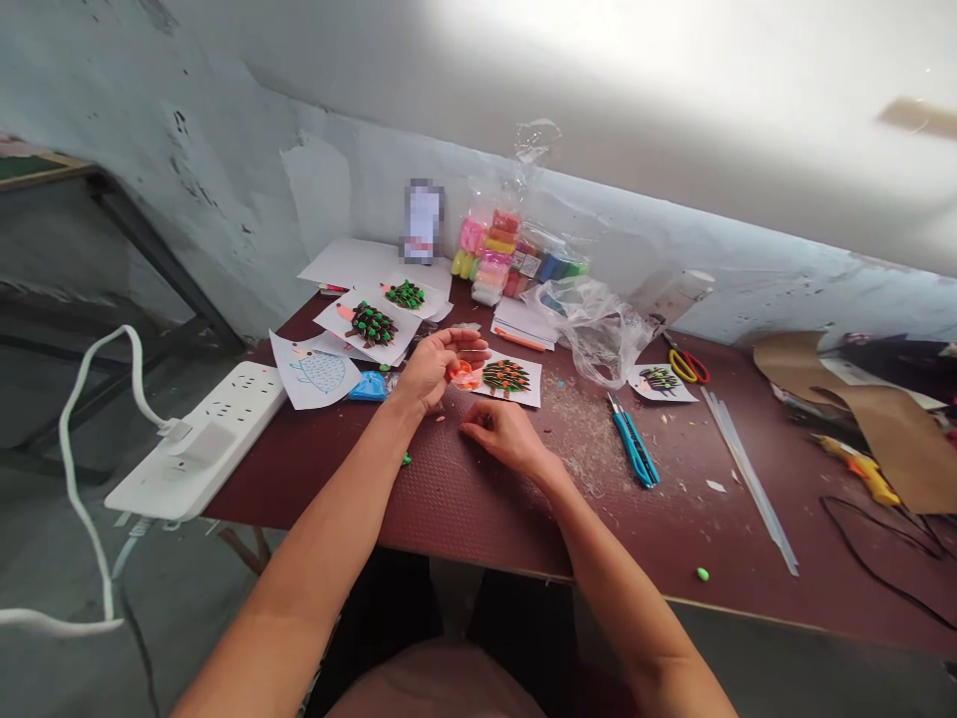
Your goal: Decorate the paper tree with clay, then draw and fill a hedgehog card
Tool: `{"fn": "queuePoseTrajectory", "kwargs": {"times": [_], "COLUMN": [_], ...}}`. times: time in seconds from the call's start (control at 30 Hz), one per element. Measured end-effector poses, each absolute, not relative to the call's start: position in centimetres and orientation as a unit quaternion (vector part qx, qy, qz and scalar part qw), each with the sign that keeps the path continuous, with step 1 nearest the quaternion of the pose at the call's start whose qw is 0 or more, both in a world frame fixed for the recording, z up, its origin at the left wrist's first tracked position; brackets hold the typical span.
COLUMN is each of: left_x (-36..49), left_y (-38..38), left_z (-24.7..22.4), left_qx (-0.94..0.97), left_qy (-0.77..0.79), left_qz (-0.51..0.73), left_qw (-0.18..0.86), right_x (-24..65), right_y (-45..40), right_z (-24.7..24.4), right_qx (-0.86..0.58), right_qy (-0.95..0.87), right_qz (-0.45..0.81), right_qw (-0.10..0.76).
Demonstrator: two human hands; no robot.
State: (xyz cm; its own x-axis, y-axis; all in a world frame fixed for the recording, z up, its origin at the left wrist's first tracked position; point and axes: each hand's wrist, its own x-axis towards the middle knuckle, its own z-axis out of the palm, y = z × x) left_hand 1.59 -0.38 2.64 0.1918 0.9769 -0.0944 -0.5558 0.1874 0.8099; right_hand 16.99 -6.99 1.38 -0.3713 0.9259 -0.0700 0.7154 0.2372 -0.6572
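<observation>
My left hand (430, 374) is raised over the table, palm turned to the right. Soft orange clay (465, 375) sits at its thumb and fingers, and the other fingers stretch out above. Low over the tabletop, my right hand (502, 434) has thumb and fingertips pressed together; whatever is between them is too small to make out. Just beyond both hands lies a white card with a hedgehog picture (506, 376), its dark spiky back dotted with orange bits. The card's left part is partly covered by my left hand and the clay.
Finished-looking hedgehog cards (374, 324) and a drawn one (323, 374) lie left, near a white power strip (201, 439). Clay packs (497, 254) and a plastic bag (598, 329) stand behind. Rightward are a blue cutter (634, 442), scissors (688, 364), glue sticks (752, 479) and a glue gun (859, 469).
</observation>
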Motion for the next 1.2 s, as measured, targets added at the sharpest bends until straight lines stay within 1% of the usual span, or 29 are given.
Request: {"fn": "queuePoseTrajectory", "kwargs": {"times": [0.1, 0.23, 0.27, 0.33, 0.47, 0.53, 0.7, 0.77, 0.97, 1.2], "left_x": [1.6, 1.7, 1.8, 1.9, 2.1, 2.0, 2.2, 2.5, 3.5, 3.8], "left_y": [-0.4, -0.3, -0.3, -0.2, -0.2, -0.2, -0.4, -0.5, -0.9, -1.3], "left_z": [2.4, 2.0, 1.9, 1.8, 1.8, 2.0, 2.1, 2.0, 1.5, 1.8], "left_qx": [0.337, 0.355, 0.358, 0.359, 0.34, 0.33, 0.328, 0.337, 0.352, 0.407], "left_qy": [0.32, 0.323, 0.325, 0.331, 0.354, 0.368, 0.379, 0.374, 0.361, 0.349], "left_qz": [0.543, 0.539, 0.54, 0.546, 0.557, 0.557, 0.551, 0.542, 0.519, 0.487], "left_qw": [0.7, 0.692, 0.689, 0.682, 0.67, 0.668, 0.667, 0.673, 0.691, 0.69], "right_x": [17.3, 17.6, 17.6, 17.4, 16.7, 16.6, 17.1, 17.2, 17.1, 17.9], "right_y": [-6.6, -6.2, -6.3, -6.6, -7.6, -7.6, -6.8, -6.7, -6.9, -6.5], "right_z": [0.8, 0.6, 0.7, 0.7, 0.5, 0.3, 0.6, 0.8, 1.1, 1.3], "right_qx": [-0.547, -0.567, -0.564, -0.544, -0.506, -0.501, -0.54, -0.545, -0.562, -0.542], "right_qy": [-0.753, -0.703, -0.697, -0.713, -0.78, -0.782, -0.651, -0.621, -0.636, -0.679], "right_qz": [0.308, 0.305, 0.31, 0.317, 0.284, 0.277, 0.315, 0.317, 0.238, 0.216], "right_qw": [0.196, 0.302, 0.316, 0.308, 0.236, 0.246, 0.43, 0.465, 0.473, 0.446]}}
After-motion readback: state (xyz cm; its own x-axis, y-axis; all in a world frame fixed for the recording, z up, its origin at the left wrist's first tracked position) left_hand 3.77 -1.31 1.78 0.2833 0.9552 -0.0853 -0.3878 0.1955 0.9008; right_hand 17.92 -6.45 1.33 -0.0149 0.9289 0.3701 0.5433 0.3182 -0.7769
